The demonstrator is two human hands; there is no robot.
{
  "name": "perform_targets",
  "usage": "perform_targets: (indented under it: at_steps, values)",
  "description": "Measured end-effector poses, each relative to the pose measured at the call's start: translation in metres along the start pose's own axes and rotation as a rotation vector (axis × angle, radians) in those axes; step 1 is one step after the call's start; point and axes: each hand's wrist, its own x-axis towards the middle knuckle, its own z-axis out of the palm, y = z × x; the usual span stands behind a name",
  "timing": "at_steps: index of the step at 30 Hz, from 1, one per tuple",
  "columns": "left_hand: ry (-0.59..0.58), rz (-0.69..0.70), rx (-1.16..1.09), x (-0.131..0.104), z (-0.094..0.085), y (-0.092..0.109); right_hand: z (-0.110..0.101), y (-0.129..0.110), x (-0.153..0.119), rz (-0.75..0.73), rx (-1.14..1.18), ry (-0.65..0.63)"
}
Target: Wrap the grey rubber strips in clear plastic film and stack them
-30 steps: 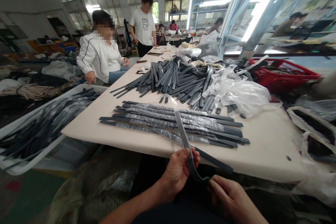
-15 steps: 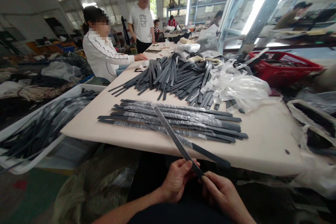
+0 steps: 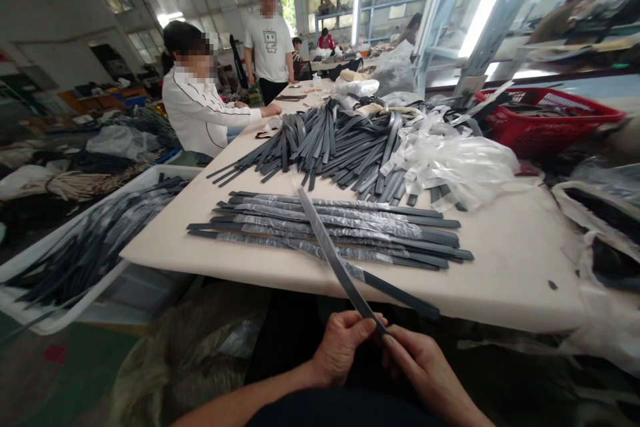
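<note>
The gray strip (image 3: 331, 255) is now running nearly straight instead of curling between the hands, and is slanting over the wrapped strips (image 3: 270, 210) on the surface (image 3: 510, 270). The left hand (image 3: 340, 345) is pinching it near its lower end; the right hand (image 3: 423, 359) is closing just beside, thumb and fingers together on that end.

The fingers of the left hand (image 3: 343, 343) and right hand (image 3: 417, 357) hide the near end of the gray strip (image 3: 333, 257). Both forearms run off the bottom edge. Pixel blocks cover two people's faces; distant workers are blurred.
</note>
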Motion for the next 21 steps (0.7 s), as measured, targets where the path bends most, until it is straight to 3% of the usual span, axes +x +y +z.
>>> perform_targets:
  at_steps: [3, 6, 9, 11, 16, 18, 21]
  values:
    - [0.025, 0.047, 0.046, 0.000, -0.002, 0.001, -0.003, 0.000, 0.002, -0.048, 0.015, -0.055]
    - [0.086, 0.107, 0.064, 0.002, -0.006, 0.002, -0.012, 0.031, -0.016, -0.045, -0.033, -0.113]
    - [0.088, 0.053, 0.073, 0.002, -0.007, -0.003, -0.013, 0.059, -0.029, -0.008, -0.078, -0.091]
    - [0.043, 0.001, 0.098, 0.003, -0.005, -0.006, -0.008, 0.059, -0.025, 0.010, -0.064, -0.076]
    - [-0.038, -0.043, 0.088, 0.005, 0.000, -0.007, 0.004, 0.029, 0.002, -0.054, -0.001, -0.037]
    - [-0.027, -0.008, 0.111, 0.005, -0.002, -0.007, 0.001, 0.034, -0.002, -0.078, 0.019, -0.088]
    - [0.019, 0.021, 0.145, 0.006, -0.007, -0.008, -0.006, 0.061, -0.024, -0.045, 0.020, -0.081]
